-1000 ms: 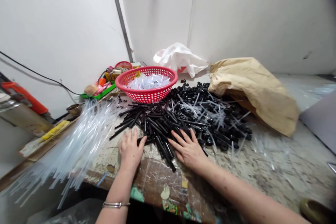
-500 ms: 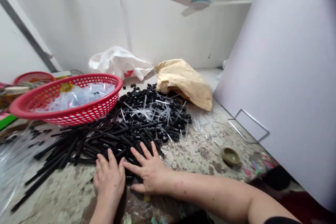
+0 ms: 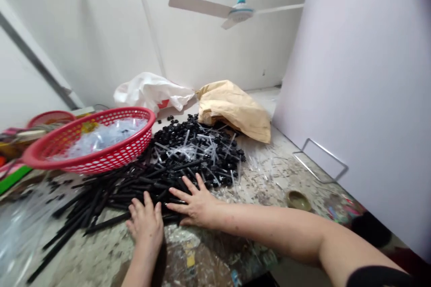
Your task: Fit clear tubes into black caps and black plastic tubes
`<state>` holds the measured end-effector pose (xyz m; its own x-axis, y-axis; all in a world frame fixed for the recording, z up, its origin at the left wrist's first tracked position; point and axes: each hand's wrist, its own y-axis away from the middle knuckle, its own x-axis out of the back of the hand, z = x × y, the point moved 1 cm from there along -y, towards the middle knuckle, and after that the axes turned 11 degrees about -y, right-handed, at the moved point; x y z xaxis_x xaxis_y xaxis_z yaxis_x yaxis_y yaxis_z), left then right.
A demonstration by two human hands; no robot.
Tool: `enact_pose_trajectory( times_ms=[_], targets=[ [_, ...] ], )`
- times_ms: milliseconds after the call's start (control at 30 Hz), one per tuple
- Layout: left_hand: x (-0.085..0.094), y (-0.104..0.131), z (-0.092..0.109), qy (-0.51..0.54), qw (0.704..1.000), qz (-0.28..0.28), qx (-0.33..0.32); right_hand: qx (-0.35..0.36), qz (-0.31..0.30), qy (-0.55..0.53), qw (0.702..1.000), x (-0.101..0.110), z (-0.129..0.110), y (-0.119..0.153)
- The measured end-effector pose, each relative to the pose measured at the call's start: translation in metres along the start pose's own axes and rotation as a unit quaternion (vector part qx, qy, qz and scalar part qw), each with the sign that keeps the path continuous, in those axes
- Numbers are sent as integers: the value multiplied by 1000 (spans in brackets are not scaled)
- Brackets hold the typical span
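My left hand [image 3: 145, 222] lies palm down on the near edge of a heap of black sticks [image 3: 131, 188], its fingers apart. Just to the right, my right hand [image 3: 197, 204] is spread flat over the same sticks, fingers splayed. Behind the hands the sticks run into a pile of small black plastic pieces [image 3: 180, 131]. Thin clear tubes [image 3: 183, 151] are scattered over that pile. What lies under both palms is hidden.
At left a red perforated basket [image 3: 111, 161] holds clear plastic pieces. Behind the pile lie a brown paper bag [image 3: 234, 105] and a white plastic bag [image 3: 148, 92]. A small olive dish [image 3: 298, 201] and a metal wire frame [image 3: 319, 161] are at right, beside a large white panel [image 3: 357, 89].
My right hand has shifted slightly forward and up onto the sticks. My left hand has moved slightly right. The camera view has tilted a little.
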<state>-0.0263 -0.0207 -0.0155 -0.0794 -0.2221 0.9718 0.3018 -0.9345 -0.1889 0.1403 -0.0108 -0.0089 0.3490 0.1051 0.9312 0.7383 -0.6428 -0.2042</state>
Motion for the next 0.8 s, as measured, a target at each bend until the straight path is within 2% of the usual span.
enact_pose_trajectory(
  times_ms=[133, 267, 400, 500, 567, 667, 800],
  targets=[
    [3, 12, -7, -14, 999, -26, 30, 8, 16, 19, 1000, -13, -6, 9],
    [0, 25, -14, -24, 998, -29, 55, 46, 73, 68, 994, -30, -13, 14],
    [-2, 37, -23, -19, 999, -19, 45, 131, 100, 112, 980, -50, -17, 17],
    [-4, 48, -30, 5, 1000, -11, 17, 153, 110, 142, 972, -58, -18, 19],
    [-6, 56, -38, 39, 999, 15, -14, 156, 118, 151, 969, -58, -20, 19],
    [-8, 68, -55, 86, 991, 86, -51, 175, 117, 155, 965, -50, -27, 15],
    [-4, 88, -87, 118, 970, 203, -60, 185, 106, 122, 969, -26, -44, -7]
  ],
)
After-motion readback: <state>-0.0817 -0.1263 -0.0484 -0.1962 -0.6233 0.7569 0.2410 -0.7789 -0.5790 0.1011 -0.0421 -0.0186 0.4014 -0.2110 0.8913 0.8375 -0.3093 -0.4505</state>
